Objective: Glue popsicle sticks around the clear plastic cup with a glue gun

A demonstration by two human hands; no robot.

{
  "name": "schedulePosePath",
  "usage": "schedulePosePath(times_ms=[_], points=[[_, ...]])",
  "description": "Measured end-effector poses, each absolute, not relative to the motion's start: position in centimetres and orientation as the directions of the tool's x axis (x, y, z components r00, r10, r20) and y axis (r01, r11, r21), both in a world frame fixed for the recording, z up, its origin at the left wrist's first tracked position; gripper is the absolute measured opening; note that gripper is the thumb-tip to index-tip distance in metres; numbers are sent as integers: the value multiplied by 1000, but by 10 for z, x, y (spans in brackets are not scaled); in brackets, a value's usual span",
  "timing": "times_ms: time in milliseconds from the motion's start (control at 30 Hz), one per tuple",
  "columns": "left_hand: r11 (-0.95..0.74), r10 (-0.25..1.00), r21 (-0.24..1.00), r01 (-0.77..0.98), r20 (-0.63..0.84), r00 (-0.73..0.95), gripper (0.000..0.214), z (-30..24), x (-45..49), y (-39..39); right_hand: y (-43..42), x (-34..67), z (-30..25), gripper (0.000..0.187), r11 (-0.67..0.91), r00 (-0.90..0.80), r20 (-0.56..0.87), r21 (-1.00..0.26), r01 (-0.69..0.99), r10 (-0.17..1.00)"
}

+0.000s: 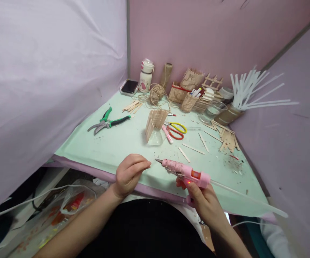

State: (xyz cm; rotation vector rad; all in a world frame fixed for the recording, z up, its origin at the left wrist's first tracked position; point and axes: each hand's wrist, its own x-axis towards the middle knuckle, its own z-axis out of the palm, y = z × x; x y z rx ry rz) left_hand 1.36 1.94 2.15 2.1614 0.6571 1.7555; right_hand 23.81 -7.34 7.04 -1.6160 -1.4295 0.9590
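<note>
My right hand [201, 200] is wrapped round the handle of a pink glue gun [181, 169], whose small red light is lit. A long clear glue stick [248, 197] sticks out of its back end. The metal nozzle points left, toward my left hand [132, 172]. That hand hovers near the table's front edge with its fingers pressed together at the tips; whatever they pinch, if anything, is too small to make out. Beyond both hands stands a clear, squarish container [156, 138] with wooden craft sticks [155, 120] upright along its sides.
Green-handled pruning shears [105, 123] lie at left, scissors [176, 130] just right of the container. Loose craft sticks [194, 148] are scattered at right. Along the back stand a bottle [146, 77], a twine ball [157, 94], a water glass [211, 113] and a holder of glue sticks [228, 114].
</note>
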Motion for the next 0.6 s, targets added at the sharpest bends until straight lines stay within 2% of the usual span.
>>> schedulePosePath(times_ms=[433,600], points=[[-879,474,452,152,861,185,34,18,12,21,-72,238,72,55,-52,89,-7,-854,517,996],[-874,485,462,153,854,188,32,19,12,20,-71,238,68,56,-59,77,-25,-870,490,997]])
